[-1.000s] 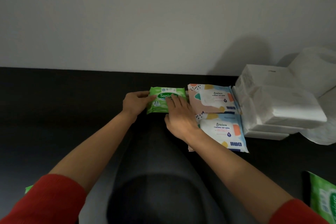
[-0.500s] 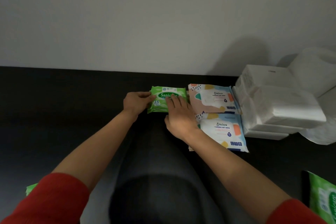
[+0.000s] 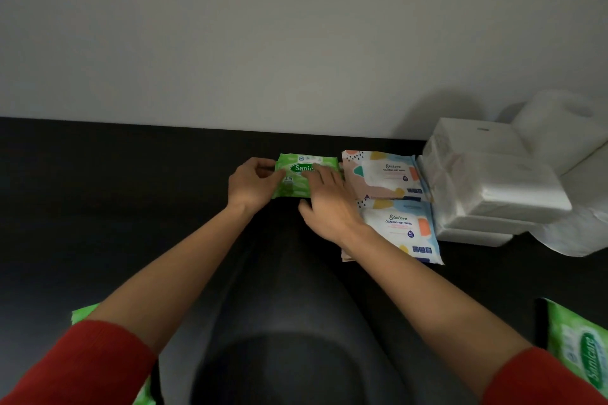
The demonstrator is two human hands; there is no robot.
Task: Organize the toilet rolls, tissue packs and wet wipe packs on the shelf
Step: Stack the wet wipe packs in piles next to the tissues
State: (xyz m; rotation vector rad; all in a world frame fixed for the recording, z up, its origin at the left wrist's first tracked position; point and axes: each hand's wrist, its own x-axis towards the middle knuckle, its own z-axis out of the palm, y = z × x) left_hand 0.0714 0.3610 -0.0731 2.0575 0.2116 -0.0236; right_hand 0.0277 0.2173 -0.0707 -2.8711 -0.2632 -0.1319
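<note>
A small green wet wipe pack (image 3: 297,171) lies flat on the dark shelf (image 3: 131,194) near the wall. My left hand (image 3: 251,186) grips its left edge, and my right hand (image 3: 329,204) rests flat on its right half. Right beside it lie two patterned wet wipe packs, one further back (image 3: 381,174) and one nearer (image 3: 404,230). White tissue packs (image 3: 493,187) are stacked to their right. Toilet rolls (image 3: 566,128) stand at the far right against the wall.
Another green wipe pack (image 3: 579,348) lies at the lower right edge. A further green pack (image 3: 84,312) shows partly behind my left arm at the lower left. The pale wall (image 3: 296,43) rises behind the shelf.
Both hands stay on the green pack with only small shifts; the pack sits in the same place next to the patterned packs.
</note>
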